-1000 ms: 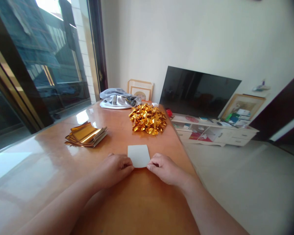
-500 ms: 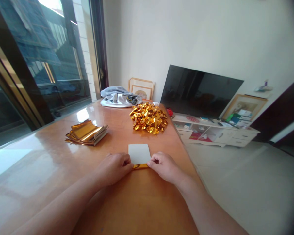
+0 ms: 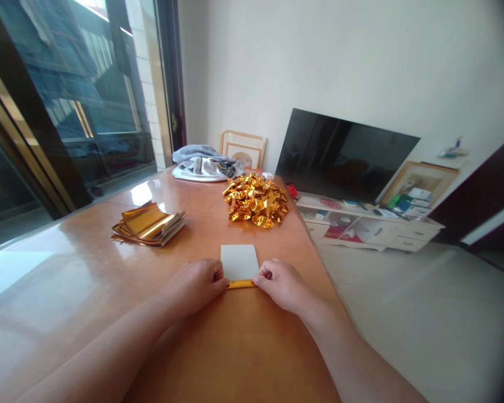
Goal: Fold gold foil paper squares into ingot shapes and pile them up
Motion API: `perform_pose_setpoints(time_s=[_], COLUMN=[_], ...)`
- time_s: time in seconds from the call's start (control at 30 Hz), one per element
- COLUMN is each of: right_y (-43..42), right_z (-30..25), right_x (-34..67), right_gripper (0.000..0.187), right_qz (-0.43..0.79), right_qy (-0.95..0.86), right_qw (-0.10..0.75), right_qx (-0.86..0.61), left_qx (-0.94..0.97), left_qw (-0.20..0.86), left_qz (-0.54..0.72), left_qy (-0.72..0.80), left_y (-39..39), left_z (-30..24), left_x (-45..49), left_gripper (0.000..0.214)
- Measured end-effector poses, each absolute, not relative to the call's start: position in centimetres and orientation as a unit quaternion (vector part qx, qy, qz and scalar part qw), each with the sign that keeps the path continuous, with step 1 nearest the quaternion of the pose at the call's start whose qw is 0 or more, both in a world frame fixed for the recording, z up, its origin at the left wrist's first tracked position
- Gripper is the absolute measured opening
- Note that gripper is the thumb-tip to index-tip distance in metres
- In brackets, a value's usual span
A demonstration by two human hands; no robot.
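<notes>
1. The sheet of paper (image 3: pixel 239 262) lies on the near part of the wooden table (image 3: pixel 235 347), between the 2 hands, pale side up, with a gold strip (image 3: pixel 241 284) folded over along its near edge.
2. The left hand (image 3: pixel 204 284) has its fingers curled in, thumb and forefinger closed on the left end of that strip.
3. The right hand (image 3: pixel 279 284) has its fingers curled likewise, thumb and forefinger closed on the strip's right end.
4. Farther off to the left sits a stack of gold sheets (image 3: pixel 147 224), unevenly piled.
5. Beyond the paper, near the table's right edge, is a heap of crinkled gold pieces (image 3: pixel 254 200).
6. At the table's far end lies a bundle of grey cloth (image 3: pixel 204 167).
7. Far right, a black television (image 3: pixel 346 157) stands above a white cabinet (image 3: pixel 397 232).
</notes>
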State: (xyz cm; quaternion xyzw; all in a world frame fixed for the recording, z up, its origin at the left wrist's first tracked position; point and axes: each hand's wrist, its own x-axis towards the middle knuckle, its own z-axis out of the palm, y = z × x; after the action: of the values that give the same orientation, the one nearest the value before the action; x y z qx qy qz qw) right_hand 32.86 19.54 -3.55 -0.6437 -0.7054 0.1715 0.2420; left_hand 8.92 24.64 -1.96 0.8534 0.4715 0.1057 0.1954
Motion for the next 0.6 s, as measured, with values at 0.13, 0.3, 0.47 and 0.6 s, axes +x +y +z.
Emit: perform_pose_setpoints(time_s=[0.13,0.3,0.47,0.6], right_y=[19.5,19.4,19.3,18.9], right_z=[-3.4,-3.3,-3.0,-2.4], right_x=[32.7,32.5,32.3,32.1], right_gripper=[0.020,0.020,0.020,0.020], right_qz=[0.165,0.161,0.154,0.140], right_qy=[-0.706,-0.706,-0.707,-0.700], right_qw=[0.232,0.229,0.222,0.207], right_qx=[-0.648,-0.650,-0.654,-0.669], left_qx=[0.853,0.856,0.863,0.904], left_qw=[0.194,0.189,0.181,0.148], left_qz=[0.111,0.108,0.116,0.149], left_qy=[0.471,0.469,0.457,0.372], left_y=[24.5,24.5,24.4,23.9], left_z=[-1.9,-1.9,-1.6,-1.0], left_x=[9.0,9.0,9.0,9.2], left_gripper=[0.022,0.022,0.009,0.024])
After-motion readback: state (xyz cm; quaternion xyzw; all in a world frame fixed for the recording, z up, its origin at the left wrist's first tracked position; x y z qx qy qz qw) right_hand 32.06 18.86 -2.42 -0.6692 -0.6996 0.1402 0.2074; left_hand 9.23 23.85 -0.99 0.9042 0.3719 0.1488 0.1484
